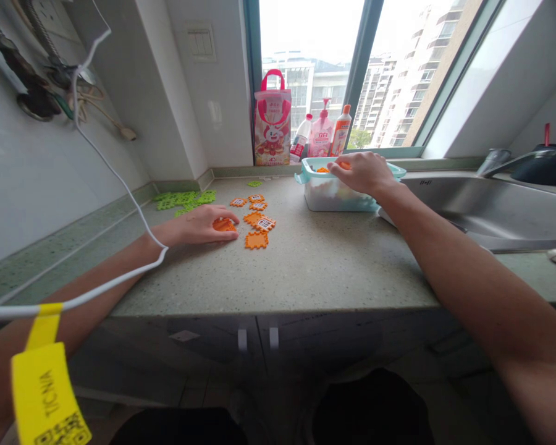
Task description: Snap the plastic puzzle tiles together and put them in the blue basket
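My left hand [206, 224] rests on the counter with thumb and fingers curled around orange interlocking tiles [224, 225]. Just right of it lie several more orange notched tiles [256, 240], some with a white window pattern [265, 224]. Green interlocking tiles [178, 199] are spread behind my left wrist, and one small green piece [254, 183] lies apart. Over the pale blue-rimmed plastic box [324, 196] is my right hand [364, 170], its fingers closed on an orange tile [345, 165] at the opening. Other pieces inside show only faintly through the wall.
A steel sink [445, 201] with a faucet [514, 162] is at the right. On the windowsill side stand a pink bag [272, 133], a pump bottle [322, 136] and two other bottles. A white cable [120, 167] with a yellow tag [49, 389] hangs across the left.
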`<state>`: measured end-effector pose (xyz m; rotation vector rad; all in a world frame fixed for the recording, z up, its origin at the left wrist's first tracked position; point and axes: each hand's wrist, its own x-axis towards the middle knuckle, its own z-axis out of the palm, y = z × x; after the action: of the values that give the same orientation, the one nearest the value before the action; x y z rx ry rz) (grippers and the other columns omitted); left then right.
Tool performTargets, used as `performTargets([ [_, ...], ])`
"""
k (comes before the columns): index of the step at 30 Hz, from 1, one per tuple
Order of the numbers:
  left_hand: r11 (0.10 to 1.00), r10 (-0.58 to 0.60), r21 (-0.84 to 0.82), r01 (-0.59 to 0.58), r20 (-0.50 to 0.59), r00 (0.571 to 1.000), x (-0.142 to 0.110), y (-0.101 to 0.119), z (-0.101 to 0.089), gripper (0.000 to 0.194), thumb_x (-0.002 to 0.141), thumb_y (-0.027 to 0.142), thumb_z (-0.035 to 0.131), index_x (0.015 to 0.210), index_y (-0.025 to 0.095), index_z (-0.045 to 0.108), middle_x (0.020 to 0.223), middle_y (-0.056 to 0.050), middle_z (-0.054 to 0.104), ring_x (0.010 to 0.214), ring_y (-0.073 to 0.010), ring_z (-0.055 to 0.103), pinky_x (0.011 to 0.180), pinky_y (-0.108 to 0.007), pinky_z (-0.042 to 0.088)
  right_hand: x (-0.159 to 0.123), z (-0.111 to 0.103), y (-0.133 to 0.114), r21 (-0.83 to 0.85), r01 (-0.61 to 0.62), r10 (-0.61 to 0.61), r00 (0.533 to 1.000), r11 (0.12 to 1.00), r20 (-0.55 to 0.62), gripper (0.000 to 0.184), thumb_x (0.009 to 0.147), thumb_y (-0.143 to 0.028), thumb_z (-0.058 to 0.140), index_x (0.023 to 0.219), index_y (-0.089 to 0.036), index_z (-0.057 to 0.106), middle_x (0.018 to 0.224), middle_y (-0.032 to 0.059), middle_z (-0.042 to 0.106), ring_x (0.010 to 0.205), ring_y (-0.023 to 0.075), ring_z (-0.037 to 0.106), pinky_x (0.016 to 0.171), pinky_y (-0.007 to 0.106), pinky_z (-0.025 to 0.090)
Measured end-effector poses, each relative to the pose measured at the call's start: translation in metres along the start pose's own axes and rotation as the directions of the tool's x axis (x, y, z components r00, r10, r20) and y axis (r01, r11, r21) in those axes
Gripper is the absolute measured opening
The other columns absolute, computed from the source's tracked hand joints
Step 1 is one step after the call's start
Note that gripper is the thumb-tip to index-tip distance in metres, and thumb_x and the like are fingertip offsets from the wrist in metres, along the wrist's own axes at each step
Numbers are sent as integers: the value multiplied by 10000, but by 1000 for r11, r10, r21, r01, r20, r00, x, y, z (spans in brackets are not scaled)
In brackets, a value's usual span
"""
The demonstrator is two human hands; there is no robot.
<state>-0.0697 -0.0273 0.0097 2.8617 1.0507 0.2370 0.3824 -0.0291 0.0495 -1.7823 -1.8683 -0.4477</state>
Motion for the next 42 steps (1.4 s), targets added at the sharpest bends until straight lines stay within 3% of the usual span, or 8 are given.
performTargets([
  [32,1000,4,-5,-4,6,1000,0,0,-1,564,971,674,651,1313,242,774,1154,-77,759,949,-240,699,853,-324,481,2,6,5,37,36,-36,999,999,-19,522,1004,-664,463,1094,-343,865,1020,133,822,1051,417,731,892,543,528],
  [37,1000,2,-4,-2,8,1000,0,1,0,555,975,672,648,1297,240,778,1143,-81,754,948,-239,699,863,-326,482,0,5,2,41,37,-35,998,998,-45,502,1013,-611,489,1241,-315,825,1273,144,779,1163,442,701,974,624,520],
  [42,1000,-8,-8,8,5,1000,-1,3,-1,545,973,663,649,1294,240,772,1142,-77,751,950,-237,696,861,-326,480,-4,2,-4,30,161,-152,966,986,-208,624,1005,-521,542,1601,-337,568,1658,140,519,1473,492,479,1102,704,468],
])
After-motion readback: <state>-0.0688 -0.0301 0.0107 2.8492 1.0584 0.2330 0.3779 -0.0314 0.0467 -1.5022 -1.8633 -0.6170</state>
